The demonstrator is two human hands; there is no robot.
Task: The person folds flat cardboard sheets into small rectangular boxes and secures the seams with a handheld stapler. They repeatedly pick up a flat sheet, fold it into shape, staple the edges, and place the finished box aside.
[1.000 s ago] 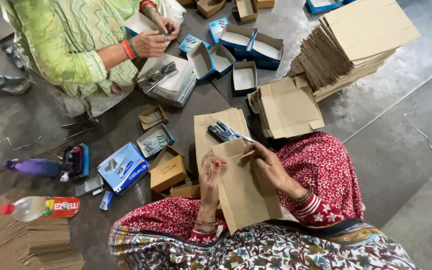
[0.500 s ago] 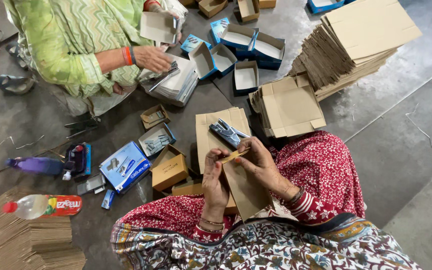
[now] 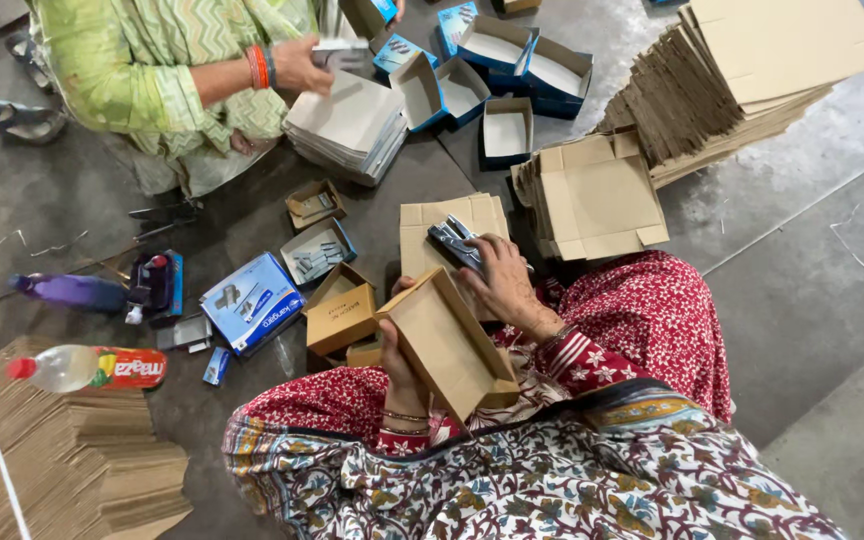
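Observation:
I hold a folded-up brown cardboard box (image 3: pixel 447 345) over my lap, its open side tilted up. My left hand (image 3: pixel 401 368) grips its near left edge from below. My right hand (image 3: pixel 501 283) rests on the box's far edge, fingers curled over it, close to a dark stapler (image 3: pixel 453 243) that lies on a flat cardboard sheet (image 3: pixel 444 222) on the floor.
Across from me another person (image 3: pixel 167 70) handles a stack of grey-white sheets (image 3: pixel 348 124). Blue-and-white open boxes (image 3: pixel 497 60), a tall pile of flat cardboard (image 3: pixel 752 80), small staple boxes (image 3: pixel 317 250), two bottles (image 3: pixel 87 366) and another cardboard pile (image 3: pixel 62 470) surround us.
The flat cardboard piece in my hands has been folded up into an open box shape. My right hand shifted to its far edge. The other person's hands moved.

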